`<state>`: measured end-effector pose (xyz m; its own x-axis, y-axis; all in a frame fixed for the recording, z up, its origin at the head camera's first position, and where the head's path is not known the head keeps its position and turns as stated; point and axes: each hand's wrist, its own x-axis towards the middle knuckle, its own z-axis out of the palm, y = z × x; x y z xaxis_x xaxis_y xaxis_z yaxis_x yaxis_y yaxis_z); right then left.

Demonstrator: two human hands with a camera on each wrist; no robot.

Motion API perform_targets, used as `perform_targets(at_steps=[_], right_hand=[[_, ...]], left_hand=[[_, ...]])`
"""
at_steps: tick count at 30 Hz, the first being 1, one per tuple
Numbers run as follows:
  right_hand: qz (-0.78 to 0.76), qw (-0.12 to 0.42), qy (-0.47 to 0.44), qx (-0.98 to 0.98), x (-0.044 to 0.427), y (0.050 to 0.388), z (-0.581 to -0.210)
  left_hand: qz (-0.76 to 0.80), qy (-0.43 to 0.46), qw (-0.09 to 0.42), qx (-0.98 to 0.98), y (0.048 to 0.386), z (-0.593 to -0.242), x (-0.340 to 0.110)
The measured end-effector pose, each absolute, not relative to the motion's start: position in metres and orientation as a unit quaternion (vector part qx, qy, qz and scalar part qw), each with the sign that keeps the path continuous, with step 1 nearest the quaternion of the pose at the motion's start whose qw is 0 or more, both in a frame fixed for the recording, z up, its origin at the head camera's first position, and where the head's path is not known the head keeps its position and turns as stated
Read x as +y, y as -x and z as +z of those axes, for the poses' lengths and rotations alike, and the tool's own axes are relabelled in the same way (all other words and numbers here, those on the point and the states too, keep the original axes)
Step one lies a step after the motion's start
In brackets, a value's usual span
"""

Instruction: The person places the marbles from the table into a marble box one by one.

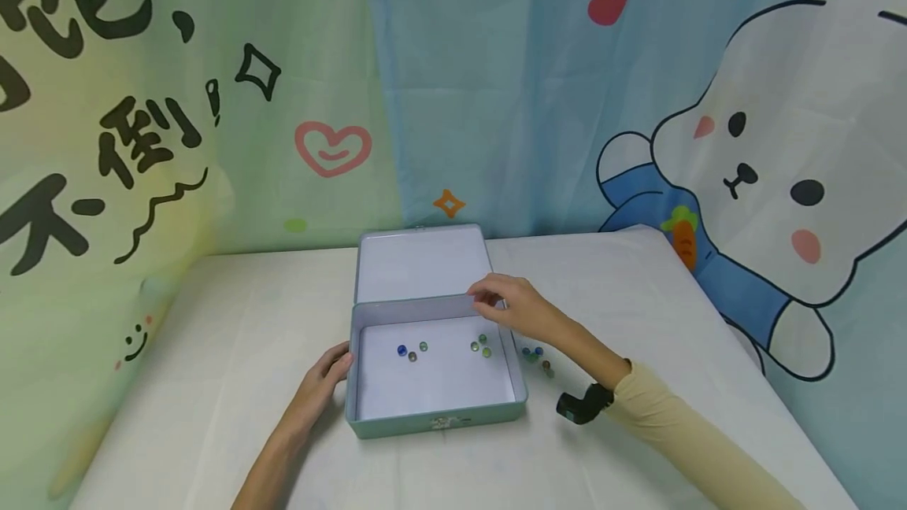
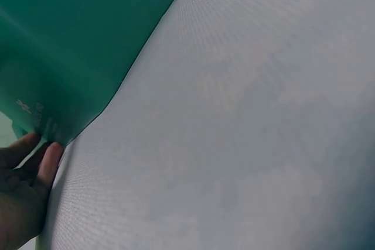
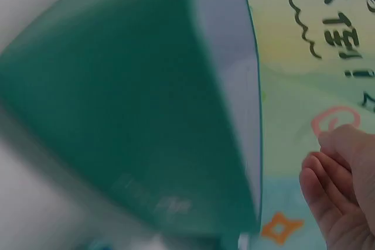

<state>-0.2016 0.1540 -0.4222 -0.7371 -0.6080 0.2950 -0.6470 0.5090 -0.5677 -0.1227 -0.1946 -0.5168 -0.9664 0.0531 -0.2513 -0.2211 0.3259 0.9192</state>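
Note:
An open green tin box (image 1: pixel 478 413) with a pale inside stands on the white-covered table, its hinged lid (image 1: pixel 421 262) raised at the back. Two groups of three glass marbles lie in it: one with a blue marble (image 1: pixel 401 350) at left, one with green marbles (image 1: pixel 486 352) at right. My left hand (image 1: pixel 322 384) touches the box's left wall from outside, its fingertips against the green side (image 2: pixel 70 45). Over the back right corner hovers my right hand (image 1: pixel 513 307), fingers bent and thumb near the index finger (image 3: pixel 343 185). Whether anything sits between those fingertips is hidden.
Several more marbles (image 1: pixel 546 366) lie on the table just right of the box, below my right forearm. A black wrist strap device (image 1: pixel 584 404) is on the right wrist. Behind the white table (image 1: pixel 248 337) hangs a printed curtain (image 1: pixel 460 101).

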Motion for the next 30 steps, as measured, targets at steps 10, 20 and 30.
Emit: perform_targets(at_steps=[10,20,30], right_hand=[[0.352,0.071,-0.252,-0.899,0.222,0.167,-0.471],[0.354,0.117,-0.212,-0.903,0.256,0.127,-0.516],[0.376,0.120,-0.244,-0.886,0.254,0.121,-0.529]], left_hand=[[0.581,0.046,0.123,0.803,0.121,-0.516,-0.196],[0.579,0.047,0.125,0.804,0.122,-0.516,-0.194],[0.578,0.041,0.123,0.806,0.121,-0.513,-0.195]])
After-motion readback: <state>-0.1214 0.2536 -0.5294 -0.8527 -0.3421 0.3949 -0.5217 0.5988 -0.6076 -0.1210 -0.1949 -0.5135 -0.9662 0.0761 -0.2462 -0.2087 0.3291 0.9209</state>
